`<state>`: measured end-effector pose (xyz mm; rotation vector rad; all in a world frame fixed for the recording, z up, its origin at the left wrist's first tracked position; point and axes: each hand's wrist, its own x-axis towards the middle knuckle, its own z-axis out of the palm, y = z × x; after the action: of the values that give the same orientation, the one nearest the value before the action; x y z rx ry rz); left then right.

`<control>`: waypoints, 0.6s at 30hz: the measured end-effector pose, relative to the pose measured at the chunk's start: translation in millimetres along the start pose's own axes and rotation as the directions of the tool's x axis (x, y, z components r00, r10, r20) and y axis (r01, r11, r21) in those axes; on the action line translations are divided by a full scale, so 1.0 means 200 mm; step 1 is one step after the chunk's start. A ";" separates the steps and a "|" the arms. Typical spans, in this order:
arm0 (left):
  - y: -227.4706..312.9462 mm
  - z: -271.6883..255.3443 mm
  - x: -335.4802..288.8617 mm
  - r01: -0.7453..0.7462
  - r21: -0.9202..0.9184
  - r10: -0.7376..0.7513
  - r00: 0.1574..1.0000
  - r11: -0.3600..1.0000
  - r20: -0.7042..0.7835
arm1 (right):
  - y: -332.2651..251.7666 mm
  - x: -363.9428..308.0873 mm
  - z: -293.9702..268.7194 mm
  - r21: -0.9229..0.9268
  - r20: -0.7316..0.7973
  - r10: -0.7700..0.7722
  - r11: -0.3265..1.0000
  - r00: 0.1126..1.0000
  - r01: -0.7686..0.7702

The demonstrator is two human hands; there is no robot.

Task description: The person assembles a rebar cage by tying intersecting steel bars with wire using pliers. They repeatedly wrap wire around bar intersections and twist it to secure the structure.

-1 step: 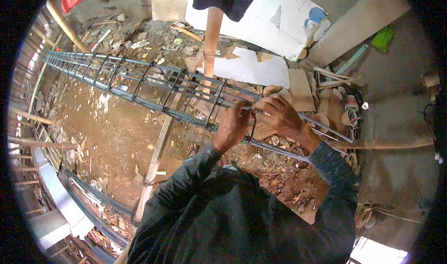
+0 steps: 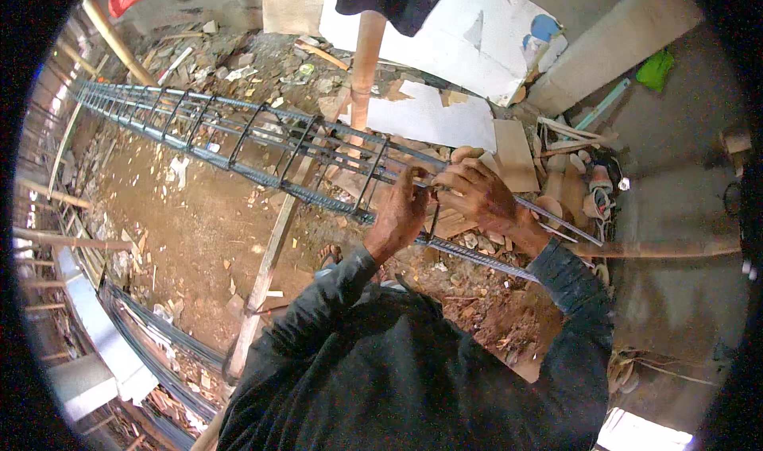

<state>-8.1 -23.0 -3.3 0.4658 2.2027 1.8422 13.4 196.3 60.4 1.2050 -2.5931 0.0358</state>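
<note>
A long cage of steel reinforcing bars (image 2: 322, 199) stretches from the far left to the right in front of me, with square stirrups spaced along it. Near its right end, my left hand (image 2: 395, 220) has its fingers closed in a pinch over the bars. Just beside it, my right hand (image 2: 483, 201) curls its fingers down at the same joint. Both hands meet at the top of a dark stirrup (image 2: 433, 220); whatever lies between the fingertips is hidden. Past my right hand, bare bar ends (image 2: 584, 232) stick out.
Under the cage, a wooden strip (image 2: 270, 256) slants across the dirt floor. A bamboo post (image 2: 366, 73) stands behind the cage, near white board pieces (image 2: 445, 117). Rubble (image 2: 238, 65) lines the wall. Several long dark bars (image 2: 171, 336) lie at lower left. Shoes (image 2: 600, 193) sit at right.
The view has shifted slightly, and more of a foot shows below the cage. My fingers have moved a little at the same stirrup joint.
</note>
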 end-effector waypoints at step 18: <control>-0.17 -0.38 -0.55 -0.113 -0.127 0.090 0.981 0.985 -0.173 | -0.11 0.12 -0.02 -0.083 0.268 0.432 0.901 0.861 -0.427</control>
<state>62.3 -139.1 -25.3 0.4183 2.1729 2.1412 16.6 164.3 69.4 0.6331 -3.0550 -0.0779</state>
